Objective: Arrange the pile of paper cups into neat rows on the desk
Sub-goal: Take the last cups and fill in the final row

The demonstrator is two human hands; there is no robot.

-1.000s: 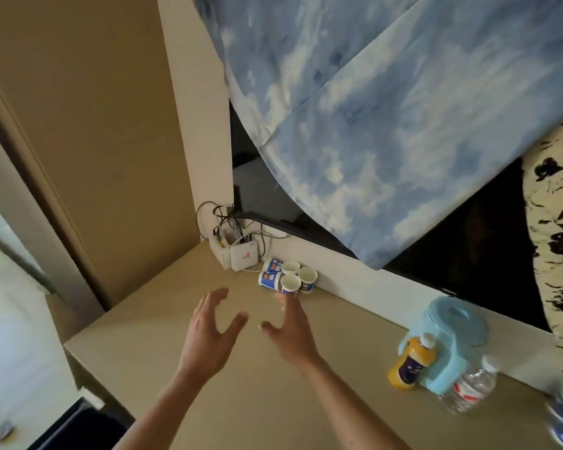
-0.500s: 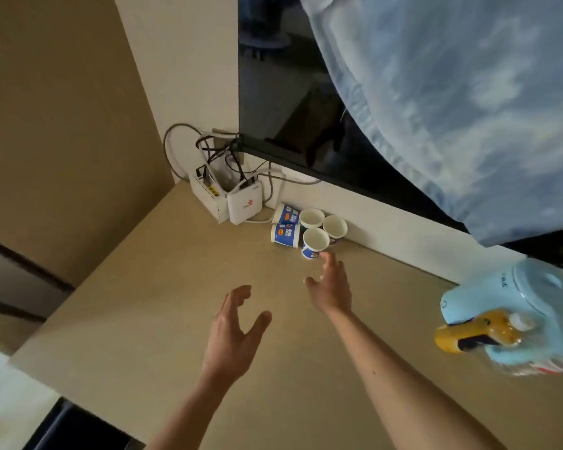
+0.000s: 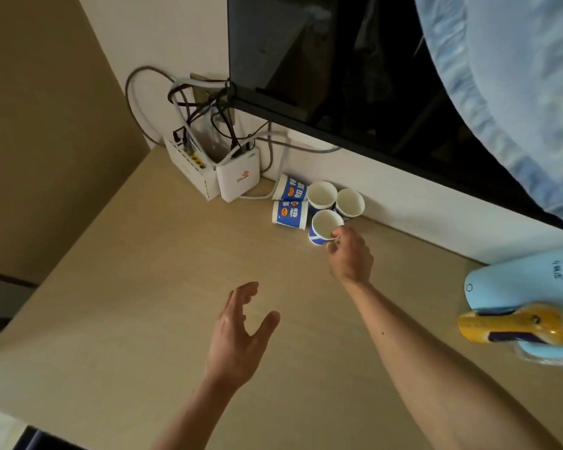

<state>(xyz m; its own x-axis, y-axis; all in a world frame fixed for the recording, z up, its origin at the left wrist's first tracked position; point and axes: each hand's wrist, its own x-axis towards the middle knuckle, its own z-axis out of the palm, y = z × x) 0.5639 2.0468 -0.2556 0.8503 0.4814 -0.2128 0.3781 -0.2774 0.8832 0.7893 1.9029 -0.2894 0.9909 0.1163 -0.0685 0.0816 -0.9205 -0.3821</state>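
Observation:
Several blue-and-white paper cups cluster at the back of the beige desk (image 3: 127,319) against the wall. Two lie on their sides (image 3: 290,215), two stand upright behind (image 3: 321,194). The nearest upright cup (image 3: 320,227) is pinched at its rim by my right hand (image 3: 351,258). Over the middle of the desk my left hand (image 3: 239,336) hovers with its fingers spread, holding nothing, well short of the cups.
Two white router boxes (image 3: 238,177) with tangled cables stand left of the cups. A dark screen (image 3: 355,76) hangs above, partly draped by blue-white cloth (image 3: 517,92). A light blue kettle (image 3: 527,287) and a yellow bottle (image 3: 514,326) sit at the right edge.
My right hand reached forward and took hold of the nearest cup's rim. The left hand stayed over the middle of the desk. The view moved closer to the cups.

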